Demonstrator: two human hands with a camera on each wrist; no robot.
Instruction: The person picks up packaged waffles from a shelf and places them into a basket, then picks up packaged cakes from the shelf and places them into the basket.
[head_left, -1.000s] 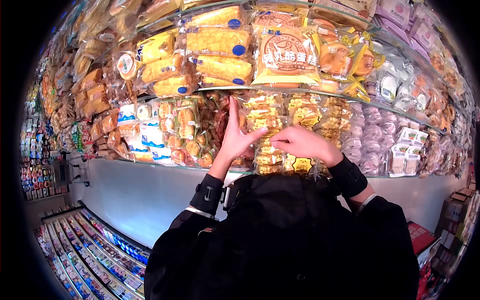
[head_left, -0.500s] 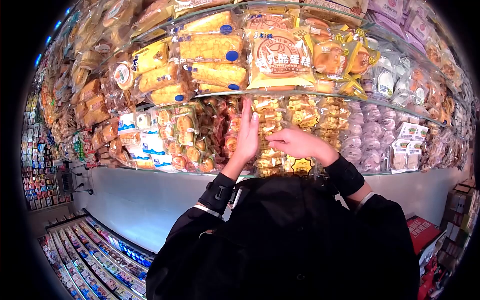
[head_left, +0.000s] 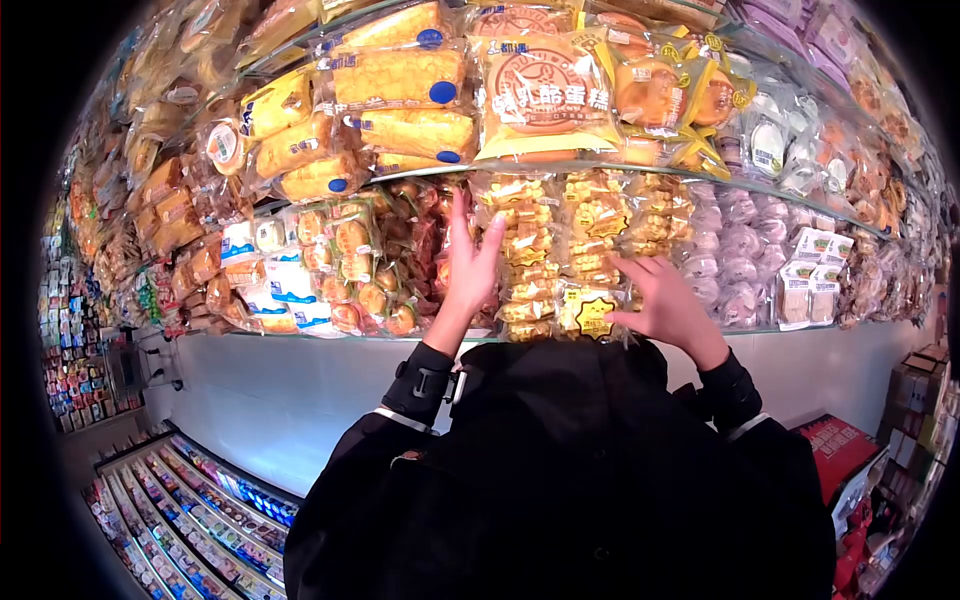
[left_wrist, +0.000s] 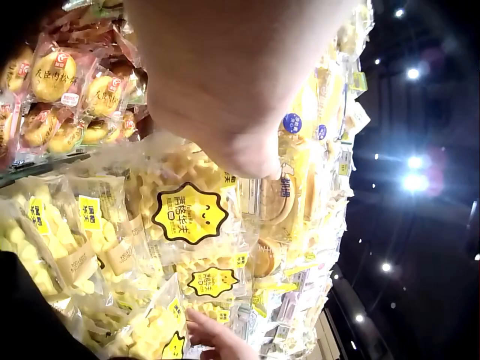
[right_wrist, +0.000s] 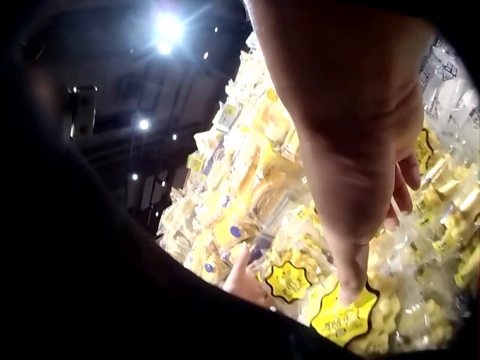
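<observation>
Clear bags of yellow waffle snacks (head_left: 530,245) with yellow star labels (left_wrist: 190,213) line the lower shelf. My left hand (head_left: 473,260) is raised with fingers extended at the left edge of these bags, beside red-wrapped round pastries (left_wrist: 54,76). Over the front waffle bag (head_left: 590,312), my right hand (head_left: 668,305) has its fingers spread and slightly bent. In the right wrist view, the thumb of the right hand (right_wrist: 360,180) lies against a star label (right_wrist: 346,315). Neither hand holds a bag.
Above, a glass shelf edge (head_left: 600,168) carries yellow cake packs (head_left: 548,95) and long bread rolls (head_left: 400,78). Purple-tinted packs (head_left: 740,250) lie to the right. A red box (head_left: 838,448) stands at lower right, a slanted display (head_left: 190,510) at lower left.
My right hand has moved right and slightly down, its fingers spreading from a pinched pose. The left hand first turned upright beside the waffle bags, then shifted left with its thumb apart.
</observation>
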